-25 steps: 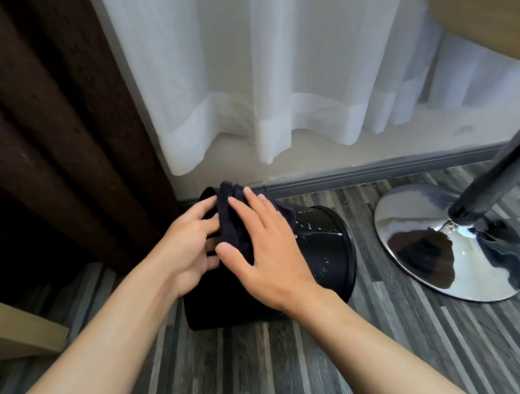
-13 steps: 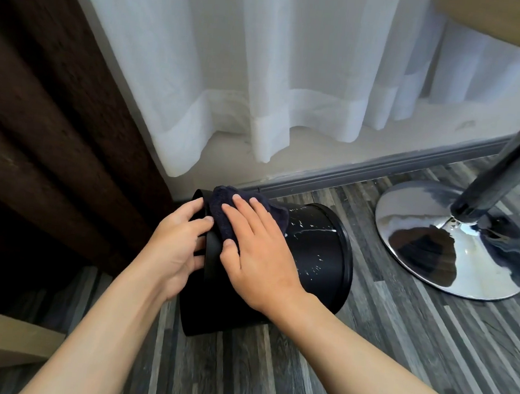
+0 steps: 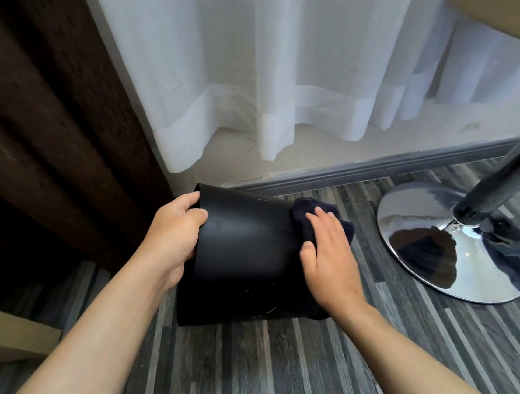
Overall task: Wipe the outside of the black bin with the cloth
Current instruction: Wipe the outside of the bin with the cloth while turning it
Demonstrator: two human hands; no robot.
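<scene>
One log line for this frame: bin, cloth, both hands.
black bin: on its side on floor | left hand: grips bin's left edge | right hand: presses cloth on bin's right end

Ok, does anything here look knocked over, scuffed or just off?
The black bin is tipped on its side on the floor, not upright, steadied by the left hand while the right hand presses the dark cloth against it. Faint pale scuff marks show low on its wall. Nothing looks spilled.

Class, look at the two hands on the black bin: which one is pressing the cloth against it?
The right hand, lying flat on the dark cloth at the bin's right side. The left hand only grips the bin's left edge.
</scene>
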